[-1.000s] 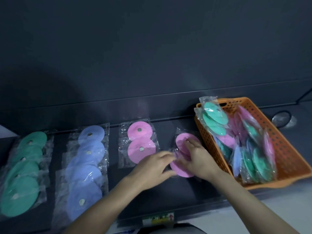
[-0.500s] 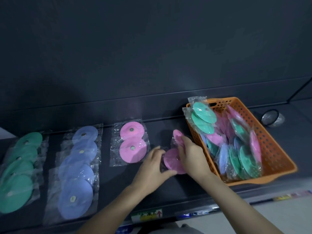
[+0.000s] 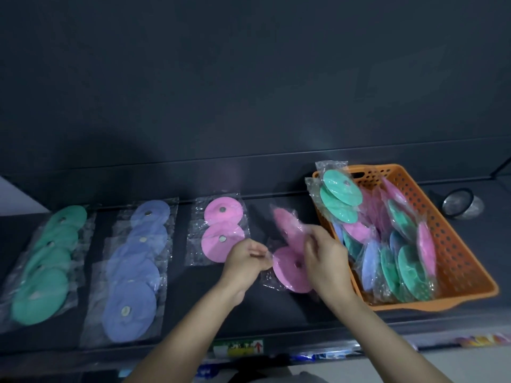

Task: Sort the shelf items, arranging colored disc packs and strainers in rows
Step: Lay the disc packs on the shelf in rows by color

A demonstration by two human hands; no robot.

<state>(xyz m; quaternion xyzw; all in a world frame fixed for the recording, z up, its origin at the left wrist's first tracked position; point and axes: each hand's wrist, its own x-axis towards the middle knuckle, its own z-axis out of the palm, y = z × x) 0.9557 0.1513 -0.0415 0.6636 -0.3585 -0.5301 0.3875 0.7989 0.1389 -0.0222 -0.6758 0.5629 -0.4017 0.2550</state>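
On the dark shelf (image 3: 276, 308) lie rows of bagged disc packs: green packs (image 3: 47, 261) at the left, blue packs (image 3: 135, 269) beside them, then one flat pink pack (image 3: 221, 233). A second pink pack (image 3: 290, 261) is tilted up between my hands. My left hand (image 3: 244, 261) pinches its plastic at the left edge. My right hand (image 3: 325, 258) grips its right side. An orange basket (image 3: 453, 244) at the right holds several mixed green, pink and blue packs. A metal strainer (image 3: 460, 203) sits behind the basket's right side.
The shelf has a dark back wall (image 3: 249, 92) and a front lip with a small green label (image 3: 237, 348). Bare shelf surface shows between the pink packs and in front of the basket.
The pink pack has been lifted from lying flat to tilted up between both hands. My left hand has gone from resting on it to pinching its plastic edge.
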